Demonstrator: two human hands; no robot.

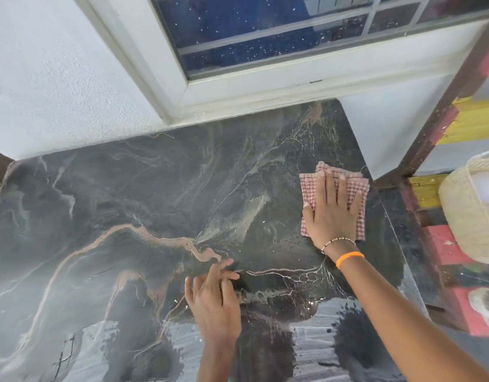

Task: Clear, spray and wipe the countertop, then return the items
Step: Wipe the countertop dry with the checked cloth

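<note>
The woven basket (474, 210) is cut off at the right edge.

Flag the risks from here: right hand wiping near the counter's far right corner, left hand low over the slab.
1. The checked cloth under the flat right hand is near the countertop edge; a long stroke could slide off toward the woven basket.
2. Wet streaks near the left hand could make it slip.

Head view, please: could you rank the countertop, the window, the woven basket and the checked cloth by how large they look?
1. Countertop, by far the largest.
2. Window, cut off at the top.
3. Woven basket and checked cloth: too alike to rank, since the basket is cropped and the right hand covers much of the cloth.
</note>
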